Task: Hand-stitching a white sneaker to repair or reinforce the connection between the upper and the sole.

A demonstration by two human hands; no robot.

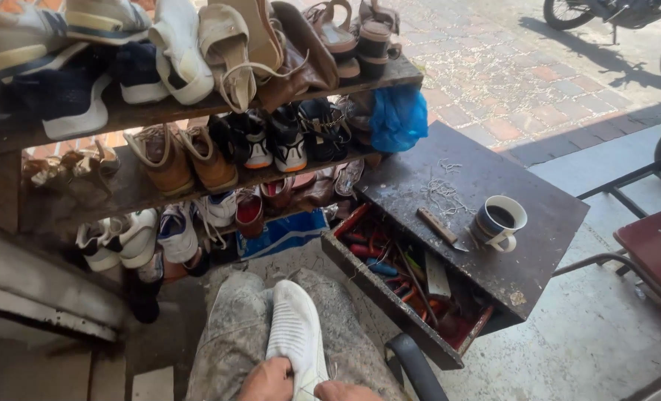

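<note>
White shoe (296,330) lies sole-up along the person's lap, toe pointing far, heel end near, at the bottom middle of the view; resting it on the thighs steadies it and keeps the sole facing up within easy reach. Sole is pale rubber with fine ribbed tread, long and rounded at the toe. Left hand (269,380) curls around the heel end from the left, fingers closed on the shoe's edge; right hand (345,390) touches the near right side of the heel, but only the knuckles show at the frame's bottom edge, so I cannot tell how far those fingers are bent or whether they pinch anything. Trousers (234,338) are grey, dusty and stained, cloth rough-looking. To the right stands a dark wooden work table (538,223), top scuffed and scratched, with its drawer (404,275) pulled open toward the lap, likely so the tools lie close to hand: red- and blue-handled pieces jumbled inside. On the tabletop, a mug (499,221) of dark drink with a dark band, a wooden-handled knife (440,229) just beside it, and loose thread scraps farther off. At left and far, rough plank shelves (133,189) carry worn footwear in rows: sneakers, tan boots, sandals, plus a blue plastic bag (398,117). Brick paving (508,82) beyond, a dark red seat (657,249) at far right.
</note>
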